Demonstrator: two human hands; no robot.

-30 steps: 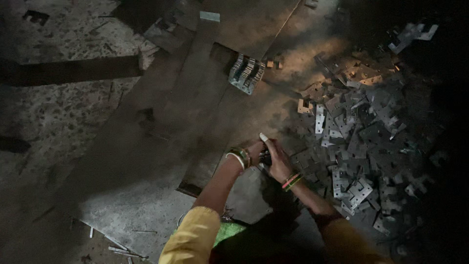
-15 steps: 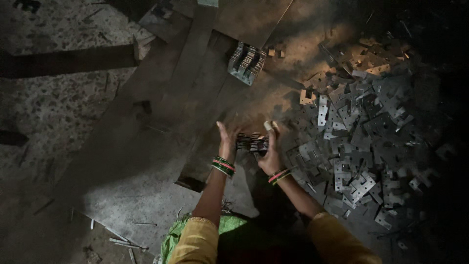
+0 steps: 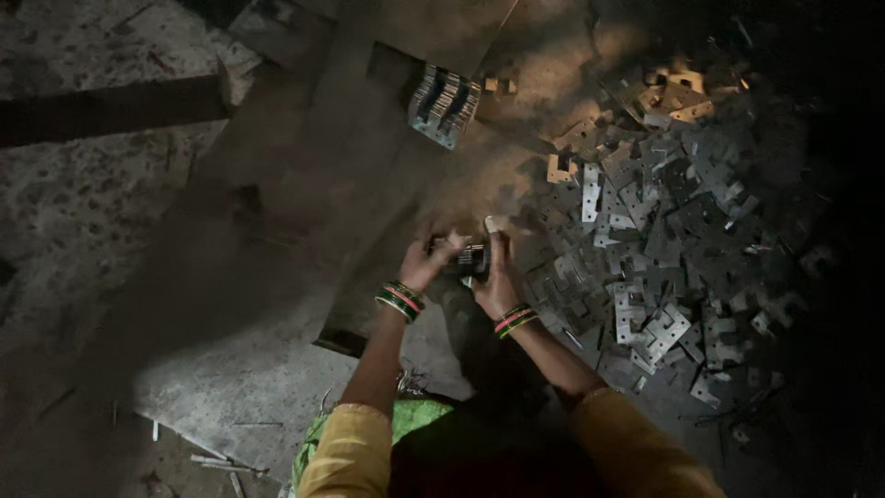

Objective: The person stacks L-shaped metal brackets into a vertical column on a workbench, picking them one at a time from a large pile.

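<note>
Head view: left hand (image 3: 426, 266) and right hand (image 3: 496, 277) close around a stack of plates (image 3: 472, 261) beside the pile (image 3: 664, 240); squeezing evenly should keep edges flush.

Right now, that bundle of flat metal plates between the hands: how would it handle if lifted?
The bundle looks like stamped metal plates, so probably stiff and heavy for its size. Both hands, left and right, press its ends; loose plates could fan out.

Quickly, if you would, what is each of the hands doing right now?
Left hand: closed on one end of the small stack of metal plates.
Right hand: closed on the other end of the same stack.
</note>
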